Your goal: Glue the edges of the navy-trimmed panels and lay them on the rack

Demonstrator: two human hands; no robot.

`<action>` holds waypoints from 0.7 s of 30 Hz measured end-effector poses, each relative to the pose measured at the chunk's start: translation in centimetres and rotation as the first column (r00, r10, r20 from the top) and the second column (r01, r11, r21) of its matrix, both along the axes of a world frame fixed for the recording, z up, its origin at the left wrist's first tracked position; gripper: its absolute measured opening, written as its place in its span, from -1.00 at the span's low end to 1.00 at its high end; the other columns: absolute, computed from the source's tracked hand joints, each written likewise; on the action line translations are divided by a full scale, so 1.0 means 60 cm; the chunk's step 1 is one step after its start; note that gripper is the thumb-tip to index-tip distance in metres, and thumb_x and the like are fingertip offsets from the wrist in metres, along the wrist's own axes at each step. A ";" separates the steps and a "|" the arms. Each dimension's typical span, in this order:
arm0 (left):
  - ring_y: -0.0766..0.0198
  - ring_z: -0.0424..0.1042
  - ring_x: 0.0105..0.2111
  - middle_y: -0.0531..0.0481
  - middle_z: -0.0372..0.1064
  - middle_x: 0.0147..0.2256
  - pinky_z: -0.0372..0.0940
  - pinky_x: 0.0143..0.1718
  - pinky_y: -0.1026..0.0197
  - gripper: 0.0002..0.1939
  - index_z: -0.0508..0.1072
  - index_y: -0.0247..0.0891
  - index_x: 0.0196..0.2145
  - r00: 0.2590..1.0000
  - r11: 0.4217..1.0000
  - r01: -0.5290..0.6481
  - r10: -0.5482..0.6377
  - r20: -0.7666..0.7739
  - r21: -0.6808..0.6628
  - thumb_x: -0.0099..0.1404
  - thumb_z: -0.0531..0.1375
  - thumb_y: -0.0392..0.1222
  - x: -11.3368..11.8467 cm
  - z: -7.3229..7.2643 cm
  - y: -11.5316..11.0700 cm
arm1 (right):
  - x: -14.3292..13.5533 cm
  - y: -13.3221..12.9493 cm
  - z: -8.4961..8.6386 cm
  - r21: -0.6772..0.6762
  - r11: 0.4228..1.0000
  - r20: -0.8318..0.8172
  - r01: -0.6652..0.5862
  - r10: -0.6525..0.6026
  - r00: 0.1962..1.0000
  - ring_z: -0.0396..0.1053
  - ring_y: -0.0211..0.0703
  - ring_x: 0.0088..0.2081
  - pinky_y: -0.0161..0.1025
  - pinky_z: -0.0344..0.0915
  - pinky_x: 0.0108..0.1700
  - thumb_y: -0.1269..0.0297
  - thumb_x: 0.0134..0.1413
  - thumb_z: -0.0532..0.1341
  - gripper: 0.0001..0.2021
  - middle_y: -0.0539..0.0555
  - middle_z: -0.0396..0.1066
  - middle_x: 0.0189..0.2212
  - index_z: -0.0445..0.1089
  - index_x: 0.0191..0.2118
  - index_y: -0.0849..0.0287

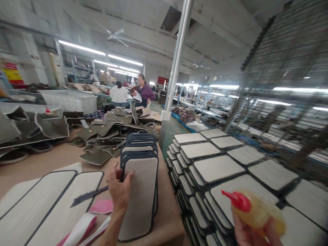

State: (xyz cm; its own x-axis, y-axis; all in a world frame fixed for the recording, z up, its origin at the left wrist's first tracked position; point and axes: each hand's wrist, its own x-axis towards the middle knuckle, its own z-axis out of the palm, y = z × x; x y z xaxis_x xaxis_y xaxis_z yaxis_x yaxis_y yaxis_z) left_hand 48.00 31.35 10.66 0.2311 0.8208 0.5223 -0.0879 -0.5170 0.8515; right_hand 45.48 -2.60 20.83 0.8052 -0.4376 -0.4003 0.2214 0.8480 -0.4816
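Note:
My left hand (120, 186) reaches over the near end of a row of overlapping pale panels with dark blue edging (140, 194). Its thumb lies on the front panel's face and its fingers curl around the left edge. My right hand (252, 229) grips a squeeze bottle (261, 213) with a red nozzle and yellowish contents, tilted so the tip points left. The bottle is held above stacked wire-edged racks of pale rectangular panels (219, 164). A dark strip (89, 195) lies just left of my left wrist.
Larger pale dark-edged panels (53, 198) and a pink-and-white strap (83, 229) lie on the brown table (169, 218). Olive-grey pieces (102, 133) are heaped behind. A metal post (176, 58) rises beyond the table, and a mesh rack (279, 75) leans at right. Two people (119, 94) are farther back.

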 end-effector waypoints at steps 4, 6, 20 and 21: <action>0.09 0.30 -0.28 -0.04 0.27 -0.30 0.28 -0.11 -0.04 -0.39 0.42 -0.29 -0.07 0.995 0.995 -0.100 0.100 -0.004 0.013 0.01 0.24 0.16 -0.009 0.002 -0.024 | 0.000 -0.005 0.017 0.038 0.996 0.006 -0.083 0.083 0.997 0.51 -0.11 -0.35 -0.25 0.51 -0.46 0.25 0.13 0.21 -0.75 0.07 0.52 -0.24 0.45 -0.07 0.15; 0.02 0.35 -0.23 -0.10 0.34 -0.26 0.28 -0.08 -0.06 -0.43 0.45 -0.30 -0.14 0.998 0.998 -0.044 0.042 -0.049 -0.046 0.03 0.19 0.20 -0.016 -0.001 -0.035 | -0.002 -0.015 0.018 0.048 0.994 0.074 -0.103 0.099 0.992 0.51 -0.11 -0.33 -0.24 0.51 -0.38 0.24 0.09 0.24 -0.72 0.08 0.52 -0.24 0.45 -0.06 0.16; 0.25 0.43 -0.31 0.04 0.52 -0.31 0.23 -0.31 0.36 -0.71 0.54 -0.27 -0.12 0.188 0.249 0.969 -0.765 -0.616 -0.013 0.22 0.19 -0.17 -0.086 0.220 -0.209 | -0.010 -0.117 0.073 -0.383 0.923 0.344 -0.034 0.177 0.922 0.42 -0.10 -0.05 -0.30 0.48 -0.19 0.11 -0.36 0.48 -0.43 -0.03 0.45 -0.05 0.47 -0.08 0.00; 0.29 0.40 -0.37 0.06 0.50 -0.38 0.19 -0.38 0.38 -0.75 0.56 -0.29 -0.17 0.090 0.158 0.987 -0.737 -0.670 -0.041 0.22 0.20 -0.20 -0.087 0.235 -0.215 | -0.010 -0.123 0.079 -0.435 0.900 0.356 -0.027 0.199 0.913 0.42 -0.07 -0.06 -0.28 0.49 -0.20 0.09 -0.47 0.51 -0.36 -0.02 0.44 -0.03 0.46 -0.09 -0.01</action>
